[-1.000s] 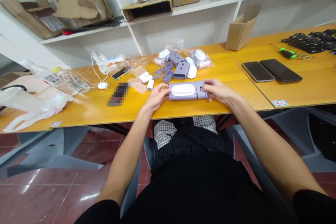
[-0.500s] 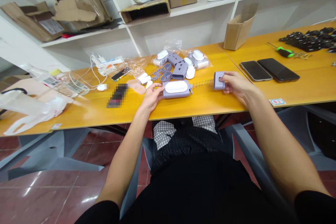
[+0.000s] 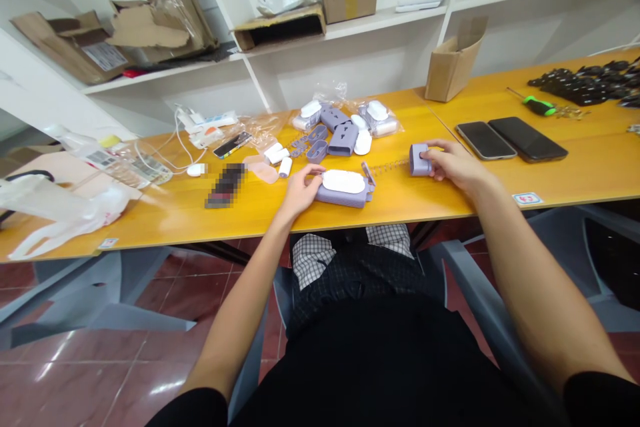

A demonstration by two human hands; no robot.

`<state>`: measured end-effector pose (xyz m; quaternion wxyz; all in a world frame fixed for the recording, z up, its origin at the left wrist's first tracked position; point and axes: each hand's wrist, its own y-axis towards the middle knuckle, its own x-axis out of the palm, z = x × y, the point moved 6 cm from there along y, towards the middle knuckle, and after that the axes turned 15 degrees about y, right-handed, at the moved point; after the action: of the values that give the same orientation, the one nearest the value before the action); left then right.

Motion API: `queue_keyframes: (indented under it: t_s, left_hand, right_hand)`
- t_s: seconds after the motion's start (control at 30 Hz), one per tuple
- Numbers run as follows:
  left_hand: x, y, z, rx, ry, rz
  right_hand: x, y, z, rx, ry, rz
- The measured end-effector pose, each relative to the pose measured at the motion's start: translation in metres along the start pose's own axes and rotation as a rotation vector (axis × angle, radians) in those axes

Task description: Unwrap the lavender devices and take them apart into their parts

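Observation:
My left hand (image 3: 303, 190) is closed around the left end of a lavender plastic case (image 3: 343, 197) with a white oval pad (image 3: 344, 181) on top. At its right end a small lavender flap (image 3: 369, 175) stands tilted up. My right hand (image 3: 445, 161) pinches a short lavender end piece (image 3: 419, 161). A thin coil spring (image 3: 391, 167) stretches leftward from that piece toward the case; whether it is fixed at either end I cannot tell. Behind them lie several lavender shells (image 3: 343, 139), white oval parts (image 3: 363, 142) and lavender rings (image 3: 317, 149).
Two phones (image 3: 487, 140) lie right of my right hand, near a green-handled screwdriver (image 3: 539, 105) and black parts (image 3: 580, 83). To the left are a power strip (image 3: 213, 124), white cables and a plastic bottle (image 3: 90, 150). A cardboard box (image 3: 455, 63) stands at the back.
The case in my left hand has shifted slightly right and toward me. Its end flap now points up. The right hand keeps the end piece in nearly the same place.

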<state>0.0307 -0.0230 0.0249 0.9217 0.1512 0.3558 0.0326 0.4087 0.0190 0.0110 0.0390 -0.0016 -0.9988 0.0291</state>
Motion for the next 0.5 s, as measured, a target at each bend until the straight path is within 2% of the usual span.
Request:
queue_keyframes:
  t_s: [0.27,0.37,0.5]
  left_hand:
    - [0.007,-0.006,0.013,0.109,0.193,-0.017]
    - [0.002,-0.005,0.013,0.148,0.231,0.007]
    - [-0.004,-0.003,0.008,0.214,0.376,-0.035]
  right_hand:
    - [0.014,0.002,0.001,-0.106,-0.064,0.027]
    - [0.022,0.003,-0.001,-0.166,-0.274,0.008]
    - [0.027,0.003,-0.006,-0.264,-0.644,-0.008]
